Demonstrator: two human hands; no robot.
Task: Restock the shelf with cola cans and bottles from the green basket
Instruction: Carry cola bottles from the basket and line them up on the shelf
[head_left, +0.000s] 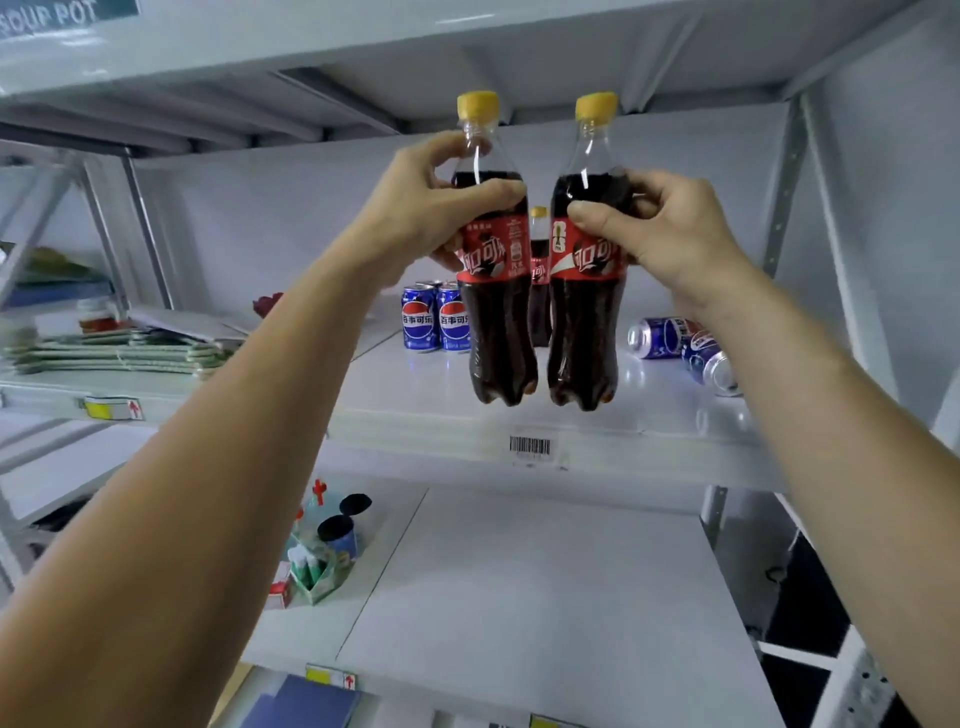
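My left hand (415, 213) grips one cola bottle (498, 332) by its upper body, and my right hand (670, 228) grips a second cola bottle (584, 338). Both have yellow caps and red labels and hang upright, side by side, just above the front of the white shelf (571, 447). A third cola bottle (538, 270) stands on the shelf behind them, mostly hidden. Upright blue cola cans (435, 319) stand at the back left of the bottles. Two blue cans (680, 345) lie on their sides at the right. The green basket is out of view.
The shelf above (363, 47) hangs low over the bottle caps. Metal uprights (779, 192) frame the bay at right. Flat stacked packs (114, 353) lie on the neighbouring shelf at left. The lower shelf (519, 597) holds small boxes and a dark-lidded cup (337, 540) at its left.
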